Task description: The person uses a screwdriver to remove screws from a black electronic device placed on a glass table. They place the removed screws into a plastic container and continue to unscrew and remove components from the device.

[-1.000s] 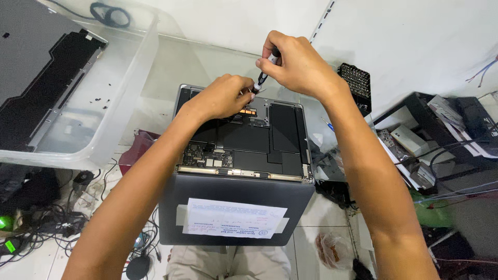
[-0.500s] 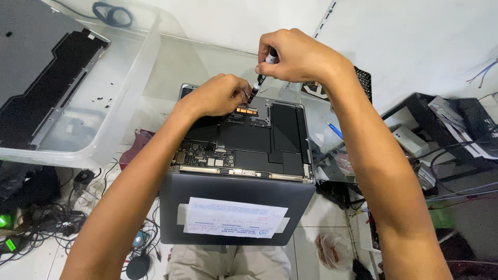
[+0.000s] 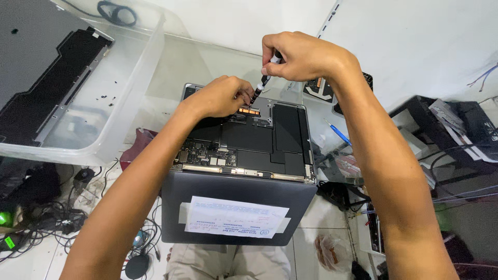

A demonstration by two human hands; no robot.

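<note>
An opened grey laptop point(image 3: 244, 150) lies bottom-up on a glass table, its black battery cells and circuit board exposed. A white paper label point(image 3: 236, 218) is taped to its folded-back lid. My right hand point(image 3: 301, 54) grips a small black screwdriver point(image 3: 259, 91) from above, tip pointing down at the far edge of the laptop near an orange connector strip point(image 3: 249, 110). My left hand point(image 3: 220, 96) rests on that far edge, fingertips pinched around the screwdriver's tip.
A clear plastic bin point(image 3: 111, 111) at left holds the grey bottom cover point(image 3: 36, 78) and small black screws. A black cable coil point(image 3: 116, 13) lies at the back. A blue tool point(image 3: 337, 132) and electronics clutter sit at right; tangled cables lie on the floor lower left.
Both hands stay at the laptop's far edge. The right hand has shifted slightly left and upward over the screwdriver; the view has drifted a little.
</note>
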